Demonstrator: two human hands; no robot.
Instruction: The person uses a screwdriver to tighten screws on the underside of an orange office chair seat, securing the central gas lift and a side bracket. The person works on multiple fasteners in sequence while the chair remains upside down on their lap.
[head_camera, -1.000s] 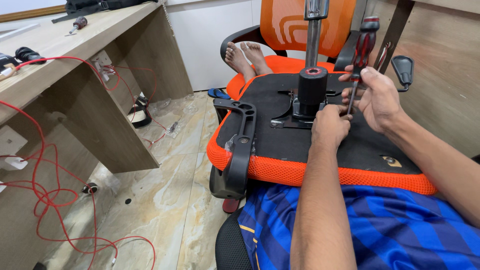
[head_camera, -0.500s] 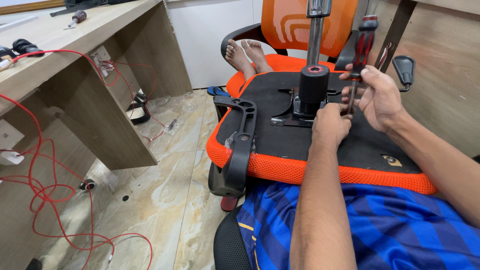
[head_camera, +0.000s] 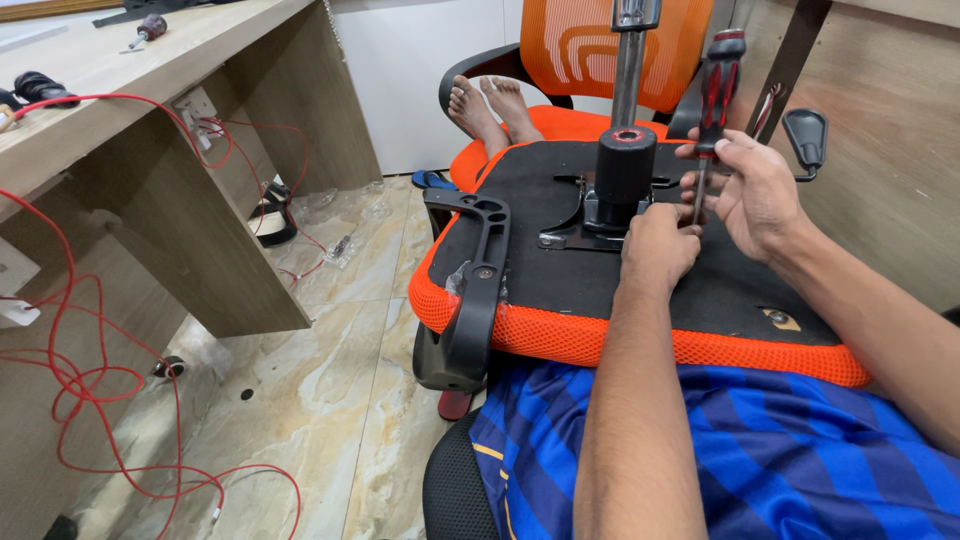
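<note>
An upturned office chair seat (head_camera: 560, 300) rests across a person's lap. The right hand (head_camera: 752, 190) grips a red-and-black screwdriver (head_camera: 718, 95) upright; the left hand (head_camera: 658, 242), fingers curled, steadies its tip beside the black mechanism (head_camera: 622, 180). The seat looks bulky and rigid, best held by its padded rim.

seat (head_camera: 620, 345): orange-edged, black underside | screwdriver (head_camera: 718, 85): red-black | shirt (head_camera: 760, 450): blue striped

I see the upturned chair seat (head_camera: 600, 290) on the lap, its armrest (head_camera: 480, 290) at left, the counter (head_camera: 130, 90) farther left, another chair (head_camera: 590, 50) behind.
</note>
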